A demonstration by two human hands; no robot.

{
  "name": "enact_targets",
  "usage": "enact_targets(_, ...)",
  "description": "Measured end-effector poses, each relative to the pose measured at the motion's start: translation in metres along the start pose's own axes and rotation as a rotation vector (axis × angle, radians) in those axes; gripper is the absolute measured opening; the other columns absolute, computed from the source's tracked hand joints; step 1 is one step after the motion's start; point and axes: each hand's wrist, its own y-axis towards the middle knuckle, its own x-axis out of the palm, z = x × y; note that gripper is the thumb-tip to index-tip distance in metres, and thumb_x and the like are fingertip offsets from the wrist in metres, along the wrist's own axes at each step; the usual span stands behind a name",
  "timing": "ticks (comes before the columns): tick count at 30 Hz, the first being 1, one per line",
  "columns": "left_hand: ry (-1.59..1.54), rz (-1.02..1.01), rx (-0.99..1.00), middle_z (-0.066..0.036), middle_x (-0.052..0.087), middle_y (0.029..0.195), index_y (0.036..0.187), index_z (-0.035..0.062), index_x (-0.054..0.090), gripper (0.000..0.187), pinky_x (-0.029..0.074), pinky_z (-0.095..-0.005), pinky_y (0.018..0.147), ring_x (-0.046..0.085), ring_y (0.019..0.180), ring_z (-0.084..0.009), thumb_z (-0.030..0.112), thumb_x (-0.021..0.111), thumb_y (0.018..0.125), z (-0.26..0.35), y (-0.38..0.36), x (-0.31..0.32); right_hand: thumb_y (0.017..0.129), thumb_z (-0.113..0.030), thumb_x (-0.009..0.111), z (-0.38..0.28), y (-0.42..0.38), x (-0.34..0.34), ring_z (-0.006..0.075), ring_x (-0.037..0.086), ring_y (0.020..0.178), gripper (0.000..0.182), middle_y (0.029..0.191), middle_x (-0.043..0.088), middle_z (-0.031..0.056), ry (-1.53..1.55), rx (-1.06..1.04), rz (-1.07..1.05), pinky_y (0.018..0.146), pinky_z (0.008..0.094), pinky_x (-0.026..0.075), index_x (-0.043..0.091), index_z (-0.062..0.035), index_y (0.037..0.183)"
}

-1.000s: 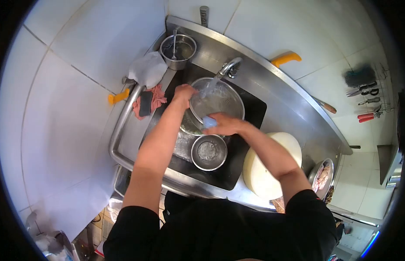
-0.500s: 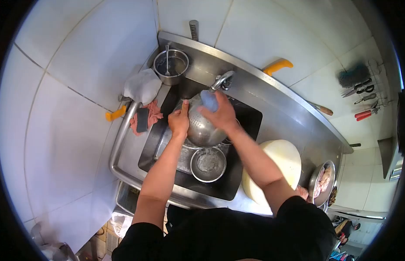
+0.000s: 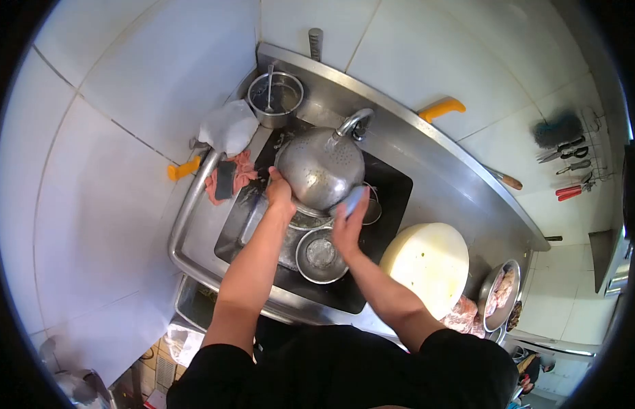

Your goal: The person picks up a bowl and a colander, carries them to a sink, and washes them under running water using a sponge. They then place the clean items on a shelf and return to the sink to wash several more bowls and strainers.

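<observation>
A steel colander (image 3: pixel 317 174) is turned with its rounded, perforated outside facing up, under the curved faucet (image 3: pixel 356 121) in the sink (image 3: pixel 389 204). My left hand (image 3: pixel 281 192) is closed on the colander's left rim. At its lower right edge, my right hand (image 3: pixel 347 228) holds a bluish sponge (image 3: pixel 350 202), slightly blurred by motion. Water appears to meet the colander just below the spout. A small steel bowl (image 3: pixel 321 262) with water in it lies below the colander, near my right wrist. Other metalware under the colander is partly hidden.
A round, thick cutting board (image 3: pixel 430 266) stands right of the sink, with a bowl of raw meat (image 3: pixel 500 296) beyond it. A steel pot with a spoon (image 3: pixel 276 102) sits at the back left corner. A pink cloth (image 3: pixel 244 170) and a dark scrubbing pad (image 3: pixel 225 180) lie on the left ledge.
My right hand has moved the sponge from the colander's top near the faucet down to its lower right edge. The colander has turned, showing more of its perforated bottom. My left hand keeps its hold.
</observation>
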Motion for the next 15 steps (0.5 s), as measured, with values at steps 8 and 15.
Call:
enact_targets(8, 0.216, -0.276, 0.196, -0.010, 0.067, 0.077, 0.101, -0.0053, 0.070, 0.066, 0.051, -0.0388, 0.074, 0.065, 0.074, -0.0255, 0.057, 0.047, 0.103, -0.014, 0.033, 0.013, 0.089, -0.019, 0.070, -0.064, 0.101, 0.017, 0.0428, 0.051, 0.124, 0.037, 0.136, 0.056, 0.0192, -0.435, -0.375, -0.448, 0.103, 0.0505, 0.043, 0.063, -0.0069, 0.123)
enact_targets(15, 0.529, -0.771, 1.262, -0.016, 0.072, 0.112, 0.119, 0.0008, 0.066, 0.053, 0.050, -0.0402, 0.089, 0.066, 0.107, -0.0264, 0.034, 0.082, 0.081, 0.014, 0.061, 0.053, 0.096, -0.031, 0.066, -0.191, 0.182, 0.068, 0.0429, 0.058, 0.112, 0.037, 0.125, 0.059, 0.0231, -0.155, -0.433, -0.356, 0.089, 0.0507, 0.049, 0.062, -0.0010, 0.116)
